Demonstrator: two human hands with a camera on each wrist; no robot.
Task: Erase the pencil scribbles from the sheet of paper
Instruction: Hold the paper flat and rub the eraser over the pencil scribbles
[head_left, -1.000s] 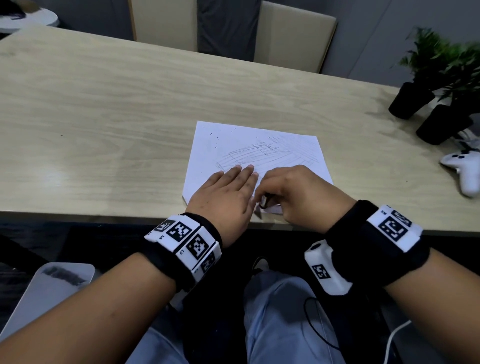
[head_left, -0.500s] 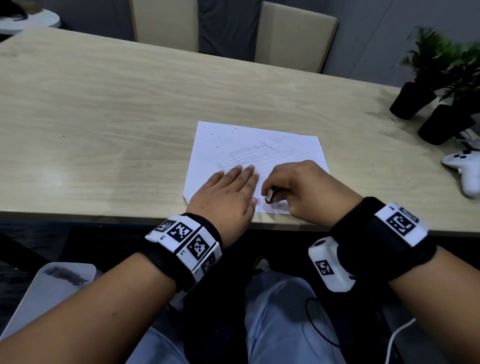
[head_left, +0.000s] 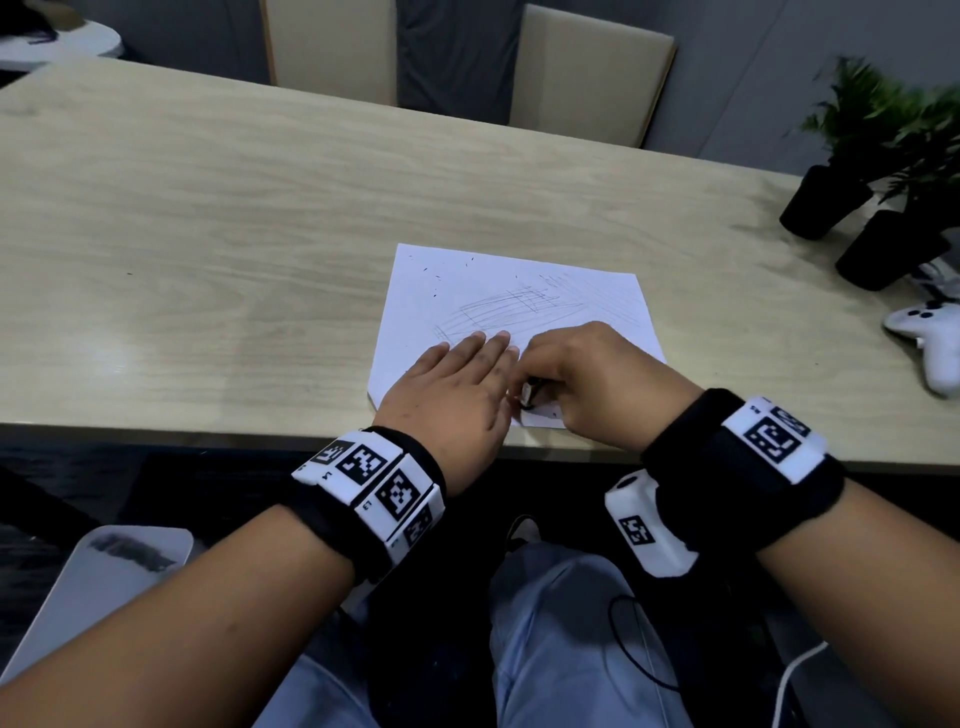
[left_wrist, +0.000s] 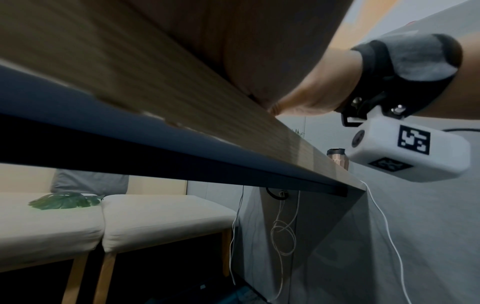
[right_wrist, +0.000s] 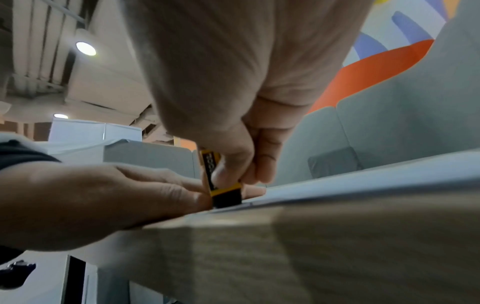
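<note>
Pinching a black eraser (right_wrist: 226, 197) in a yellow sleeve, the right hand (head_left: 592, 384) presses its tip onto the near edge of the sheet of paper (head_left: 415, 332). The left hand (head_left: 449, 387) lies flat beside it, fingers straight and together, likely pinning the sheet so rubbing won't shift it. Pencil scribbles (head_left: 519, 306) remain across the far right half, on the wooden table (head_left: 208, 234).
</note>
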